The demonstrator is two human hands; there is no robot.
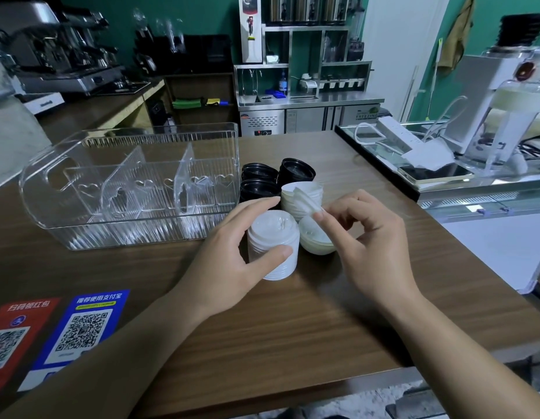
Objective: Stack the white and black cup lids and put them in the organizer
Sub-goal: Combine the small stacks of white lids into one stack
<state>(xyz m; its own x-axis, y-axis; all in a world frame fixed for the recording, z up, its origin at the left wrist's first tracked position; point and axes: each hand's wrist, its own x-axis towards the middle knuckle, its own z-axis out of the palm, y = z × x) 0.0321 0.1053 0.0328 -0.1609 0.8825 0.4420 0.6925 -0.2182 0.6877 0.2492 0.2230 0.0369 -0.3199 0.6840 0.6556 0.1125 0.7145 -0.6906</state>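
On the wooden counter (292, 313), just right of the clear organizer (132, 189), the lids are gathered in a tight cluster. A stack of white lids (273, 246) is gripped by the left hand (232, 255), thumb on the near side and fingers curled round the far side. A single white lid (305, 198) is pinched by its edge between thumb and fingertips of the right hand (368, 237), held tilted over a second white stack (303, 195) and a few upturned white lids (318, 238). Three black stacks (274, 178) stand just behind, touching one another. Nothing has yet been placed in the organizer (its compartments show only their dividers).

The step in hand is judged to be adding the pinched lid to a white stack. It is best done if the lid is levelled first, centred over the stack's top, and pressed down evenly while the stack is steadied, so that nothing is tipped against the neighbouring piles.
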